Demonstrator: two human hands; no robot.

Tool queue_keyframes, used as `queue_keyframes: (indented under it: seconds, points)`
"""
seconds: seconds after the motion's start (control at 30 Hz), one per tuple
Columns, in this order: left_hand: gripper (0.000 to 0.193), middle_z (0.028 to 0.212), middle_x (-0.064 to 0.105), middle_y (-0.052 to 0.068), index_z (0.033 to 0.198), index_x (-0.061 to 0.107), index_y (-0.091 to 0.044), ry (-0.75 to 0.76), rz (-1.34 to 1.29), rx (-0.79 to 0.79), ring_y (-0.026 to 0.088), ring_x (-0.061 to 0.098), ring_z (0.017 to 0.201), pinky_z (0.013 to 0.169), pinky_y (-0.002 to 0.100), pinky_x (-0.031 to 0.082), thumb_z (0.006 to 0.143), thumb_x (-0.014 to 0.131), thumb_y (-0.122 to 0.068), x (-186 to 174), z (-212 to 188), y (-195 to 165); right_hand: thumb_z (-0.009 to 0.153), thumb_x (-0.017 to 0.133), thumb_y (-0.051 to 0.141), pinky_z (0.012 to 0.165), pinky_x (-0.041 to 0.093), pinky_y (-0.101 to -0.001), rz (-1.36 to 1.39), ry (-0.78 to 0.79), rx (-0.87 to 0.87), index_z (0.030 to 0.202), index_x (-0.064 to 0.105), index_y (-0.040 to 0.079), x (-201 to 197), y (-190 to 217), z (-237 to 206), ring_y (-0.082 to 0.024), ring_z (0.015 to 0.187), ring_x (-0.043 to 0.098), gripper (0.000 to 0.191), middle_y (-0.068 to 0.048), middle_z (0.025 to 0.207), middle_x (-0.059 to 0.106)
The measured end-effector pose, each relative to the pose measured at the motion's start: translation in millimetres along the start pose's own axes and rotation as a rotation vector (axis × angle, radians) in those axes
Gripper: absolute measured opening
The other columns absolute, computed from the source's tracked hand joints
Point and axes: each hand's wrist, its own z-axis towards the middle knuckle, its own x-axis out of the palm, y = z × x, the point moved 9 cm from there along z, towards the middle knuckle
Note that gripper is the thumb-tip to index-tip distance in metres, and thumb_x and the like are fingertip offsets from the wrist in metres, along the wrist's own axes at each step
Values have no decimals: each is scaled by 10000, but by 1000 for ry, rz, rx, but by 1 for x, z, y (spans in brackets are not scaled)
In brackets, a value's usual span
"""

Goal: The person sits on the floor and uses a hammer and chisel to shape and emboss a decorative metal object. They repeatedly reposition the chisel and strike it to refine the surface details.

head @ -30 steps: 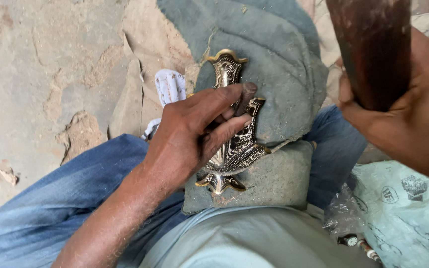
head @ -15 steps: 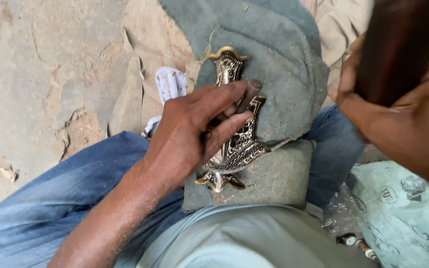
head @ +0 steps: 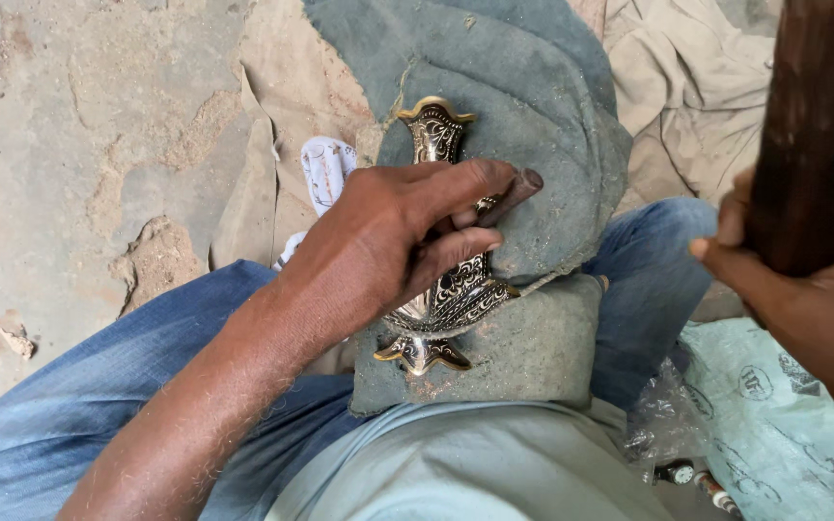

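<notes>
Left hand (head: 393,241): pinning the brass ornament (head: 446,289) and gripping a thin punch (head: 507,196) at frame centre.
Right hand (head: 803,309): clenching a wooden mallet (head: 818,135), right edge.
Risk: a skewed blow is likely hitting fingers or denting the ornament.

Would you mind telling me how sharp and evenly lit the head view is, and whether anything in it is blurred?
Head view: soft, even daylight with no hard shadows; the left hand and the ornate metal piece on the grey-green cloth pad are sharp, with small glints on the metal; the right hand and its dark wooden tool at the right edge are blurred.
</notes>
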Motion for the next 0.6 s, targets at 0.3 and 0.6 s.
queue_keyframes:
  seconds: [0.3,0.6]
  points:
    - [408,921,707,74,1351,612,-92,-10,-19,-137,184,718,793,668,360,571,980,754,-185,5,-6,12,928,728,-17,696,515,-290,37,-57,36,1135,590,16,-16,-71,-6,-131,767,617,251,-77,895,627]
    - [418,1026,728,53,1352,618,-88,-213,-42,-97,133,751,895,776,289,644,983,783,-193,-12,-16,-1,976,772,7,743,553,-393,-252,125,256,1041,668,-49,-10,-99,5,-257,797,682,135,-162,902,684]
